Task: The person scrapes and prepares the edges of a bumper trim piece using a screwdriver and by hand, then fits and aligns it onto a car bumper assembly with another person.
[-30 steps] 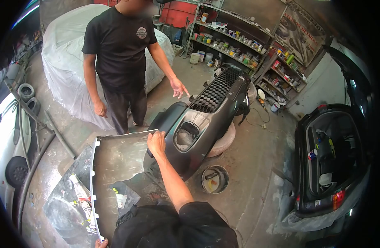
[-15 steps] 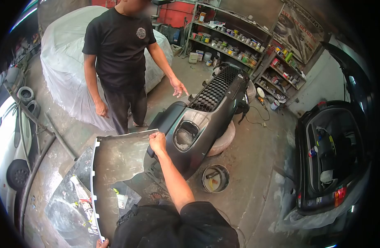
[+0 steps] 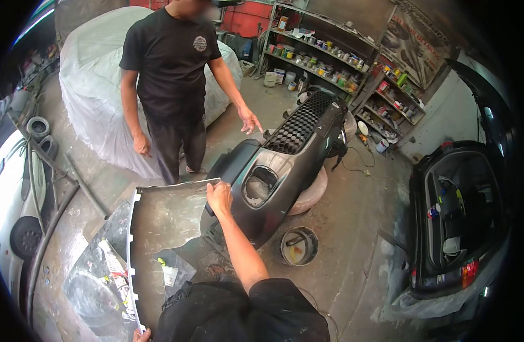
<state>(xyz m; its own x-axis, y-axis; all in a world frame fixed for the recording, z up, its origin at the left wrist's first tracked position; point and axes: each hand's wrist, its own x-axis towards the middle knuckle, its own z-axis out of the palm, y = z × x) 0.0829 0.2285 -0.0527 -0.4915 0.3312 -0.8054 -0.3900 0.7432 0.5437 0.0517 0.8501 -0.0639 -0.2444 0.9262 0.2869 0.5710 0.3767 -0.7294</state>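
A curved car bumper panel [image 3: 165,222], grey on its scuffed inner face, stands in front of me with a white tabbed edge along its left side. My right hand [image 3: 219,198] is closed around its far upper corner. At the bottom of the view my left hand [image 3: 141,336] grips the near end of the tabbed edge; only part of its fingers shows. Just beyond my right hand lies a dark front bumper [image 3: 245,211] with a honeycomb grille [image 3: 302,122] and a round light opening, resting on tires [image 3: 308,194].
A person [image 3: 171,74] in a black shirt stands across from me, one hand [image 3: 249,119] over the grille end. A bucket [image 3: 299,246] sits on the floor at right. Shelves of cans [image 3: 319,60], a covered car [image 3: 97,74] and an open-tailgate car [image 3: 455,216] surround the area.
The view has shifted slightly, so the surroundings sit a little further right. Both my hands keep their hold on the bumper panel. The other person's hand stays near the grille.
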